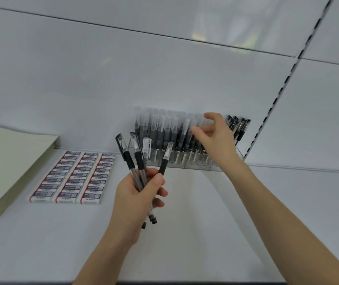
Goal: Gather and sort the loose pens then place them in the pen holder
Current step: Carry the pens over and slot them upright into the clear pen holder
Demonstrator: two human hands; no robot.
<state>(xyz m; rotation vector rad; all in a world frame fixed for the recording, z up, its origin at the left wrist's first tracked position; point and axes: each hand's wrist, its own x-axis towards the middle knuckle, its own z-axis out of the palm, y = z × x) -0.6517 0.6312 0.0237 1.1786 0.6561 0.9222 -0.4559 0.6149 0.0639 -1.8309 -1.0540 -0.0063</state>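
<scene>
Left hand (137, 195) grips four slim clear-barrelled pens with black rubber sleeves (138, 161), fanned, caps up, above the white shelf (205, 214). Judged light, rigid and smooth. The rubber sleeve offers the best purchase, and the loose fan may slip. Right hand (216, 138) reaches among the frosted caps in the clear tiered plastic pen holder (185, 163) at the shelf's back. Pinching or only touching: cannot tell.

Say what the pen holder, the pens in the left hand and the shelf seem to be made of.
Pen holder: clear glossy plastic, perhaps acrylic; its contents show through the front. Pens: see-through plastic barrels with a matt black grip, probably rubber. Shelf: smooth white, faintly reflective; painted metal or laminate, unclear.
</scene>
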